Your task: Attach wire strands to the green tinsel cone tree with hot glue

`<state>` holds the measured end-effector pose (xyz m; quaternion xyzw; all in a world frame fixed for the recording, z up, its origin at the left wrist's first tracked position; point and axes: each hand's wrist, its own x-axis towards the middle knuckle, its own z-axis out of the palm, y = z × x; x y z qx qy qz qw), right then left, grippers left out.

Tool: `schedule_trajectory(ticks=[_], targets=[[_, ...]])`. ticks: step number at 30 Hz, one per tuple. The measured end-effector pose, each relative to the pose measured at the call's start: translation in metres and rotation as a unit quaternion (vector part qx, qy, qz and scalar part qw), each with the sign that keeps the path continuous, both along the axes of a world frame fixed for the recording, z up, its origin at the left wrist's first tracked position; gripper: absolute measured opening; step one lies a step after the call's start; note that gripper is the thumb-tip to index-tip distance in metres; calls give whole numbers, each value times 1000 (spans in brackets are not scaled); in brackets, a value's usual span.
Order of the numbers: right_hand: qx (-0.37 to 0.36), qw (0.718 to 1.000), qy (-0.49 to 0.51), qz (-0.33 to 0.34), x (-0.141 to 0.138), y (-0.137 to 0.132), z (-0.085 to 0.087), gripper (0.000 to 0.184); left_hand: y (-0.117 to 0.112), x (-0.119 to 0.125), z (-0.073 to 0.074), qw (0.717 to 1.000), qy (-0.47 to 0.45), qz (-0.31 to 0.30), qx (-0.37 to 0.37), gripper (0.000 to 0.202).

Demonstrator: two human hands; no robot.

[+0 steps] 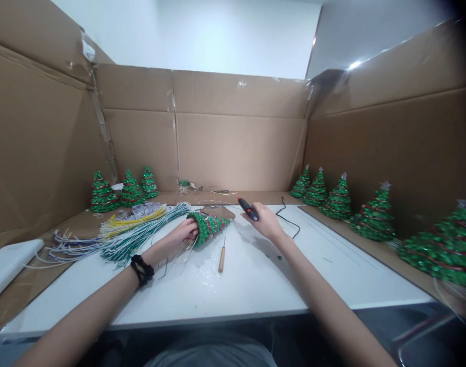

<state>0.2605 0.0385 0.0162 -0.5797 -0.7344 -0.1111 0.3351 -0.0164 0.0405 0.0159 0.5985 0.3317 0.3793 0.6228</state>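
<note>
My left hand (184,232) grips the base of a small green tinsel Christmas tree (210,225) with red bands, which lies on its side on the white table (255,285) with its tip pointing right. My right hand (266,221) is closed around a black and orange glue gun (248,208), whose nozzle points up and to the left; its black cord (286,219) trails over the table. A wooden-handled awl (222,258) lies on the table between my hands.
Bundles of green, yellow and white wires (137,229) lie at the left. Three finished trees (126,191) stand at the back left, and several more (339,199) line the right side. A white flat box (7,265) sits far left. Cardboard walls (236,137) enclose the table.
</note>
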Motion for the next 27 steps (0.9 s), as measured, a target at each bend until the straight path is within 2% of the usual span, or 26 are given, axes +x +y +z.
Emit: schedule_trajectory(ticks=[2, 4, 7, 10, 15, 23, 25, 27], targets=[[-89, 996, -20, 18, 6, 1, -4, 18, 0, 0, 0, 1000, 3, -2, -4, 29], [-162, 986, -37, 34, 9, -2, -7, 20, 0, 0, 1, 1000, 0, -5, -14, 31], [-215, 975, -52, 31, 11, -5, -9, 29, 0, 0, 1, 1000, -12, -5, -29, 34], [-242, 966, -86, -10, 13, -2, -10, 35, 2, -1, 1, 999, -17, -5, -36, 35], [-216, 967, -135, -11, 17, 11, -14, 43, 8, -3, -2, 999, -14, -9, -33, 29], [-205, 975, -79, -14, 15, 19, -21, 45, 14, -5, -7, 1000, -2, -16, -14, 25], [-155, 988, -26, 8, 7, 17, -19, 44, 16, -6, -8, 1000, -5, -24, -13, 25], [-97, 989, 74, 85, -10, 15, -15, 36, 17, -6, -10, 999, -11, -30, -11, 25]])
